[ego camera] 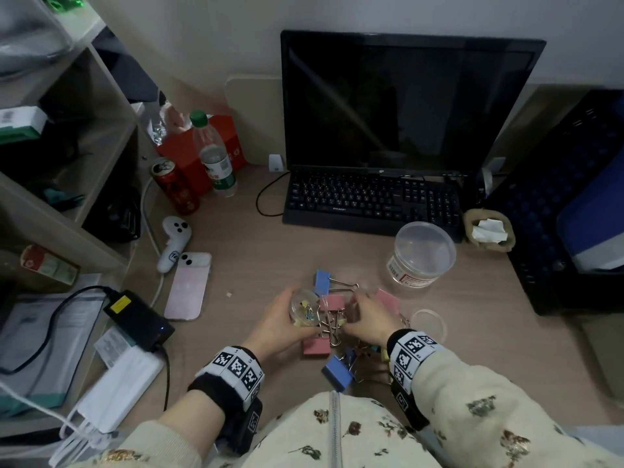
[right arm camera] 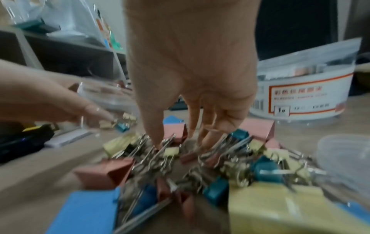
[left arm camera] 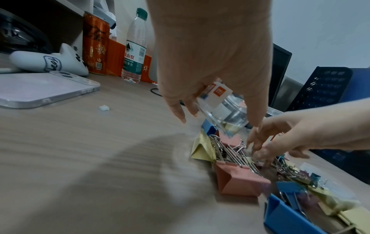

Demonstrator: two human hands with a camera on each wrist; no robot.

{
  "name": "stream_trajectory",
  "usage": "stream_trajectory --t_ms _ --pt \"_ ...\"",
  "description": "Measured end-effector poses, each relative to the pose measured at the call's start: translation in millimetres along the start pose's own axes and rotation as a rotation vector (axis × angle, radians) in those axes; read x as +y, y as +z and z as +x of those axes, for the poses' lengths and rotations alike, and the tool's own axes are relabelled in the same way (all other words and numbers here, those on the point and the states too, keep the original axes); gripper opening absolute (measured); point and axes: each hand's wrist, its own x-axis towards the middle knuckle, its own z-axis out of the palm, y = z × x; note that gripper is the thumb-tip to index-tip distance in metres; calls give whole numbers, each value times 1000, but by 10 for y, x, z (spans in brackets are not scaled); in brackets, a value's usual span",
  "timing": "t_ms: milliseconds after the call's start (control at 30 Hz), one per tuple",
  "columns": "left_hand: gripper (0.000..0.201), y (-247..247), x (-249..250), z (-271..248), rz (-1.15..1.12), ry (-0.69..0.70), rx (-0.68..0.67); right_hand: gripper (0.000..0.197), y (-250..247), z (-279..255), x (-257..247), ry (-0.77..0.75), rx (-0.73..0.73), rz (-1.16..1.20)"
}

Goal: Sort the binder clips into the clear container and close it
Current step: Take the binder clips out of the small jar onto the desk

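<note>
While binder clips point(ego camera: 332, 336) lie heaped on the counter point(ego camera: 243, 251) near the body, left hand point(ego camera: 282, 324) grasping small clear container point(ego camera: 305, 307) tilted over them, right hand point(ego camera: 368, 320) fingers point(right arm camera: 156, 134) curled down, touching the heap, loose lid point(ego camera: 429, 324) just right, bigger clear tub point(ego camera: 420, 253) farther.

Water bottle point(left arm camera: 133, 47) label — "农夫山泉"; keyboard point(ego camera: 371, 201) — "PASON".

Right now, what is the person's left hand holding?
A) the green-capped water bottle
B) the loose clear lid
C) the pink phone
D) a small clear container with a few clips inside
D: in the head view the left hand grips the small clear container, tilted over the pile of binder clips, with a few small clips visible inside it.
</note>
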Motion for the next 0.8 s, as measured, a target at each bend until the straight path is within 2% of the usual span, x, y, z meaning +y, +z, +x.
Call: stream_trajectory --t_ms 100,200,300,500,667,800 --pt "102 -10 -22 -44 -5 4 3 50 144 -1 -44 -20 61 -149" --pt "93 -11 -30 -62 3 9 -2 44 194 22 -41 -33 82 -189" --pt "90 -14 -42 -57 16 23 -3 47 194 29 -31 -32 84 -210" --pt "87 -19 -34 -47 1 23 -14 46 153 20 -9 -22 74 -195" --pt "90 2 -31 -6 -25 11 -29 30 110 10 28 8 55 -170" --pt "92 33 -32 33 -44 9 -37 19 -6 -8 22 14 122 -42"
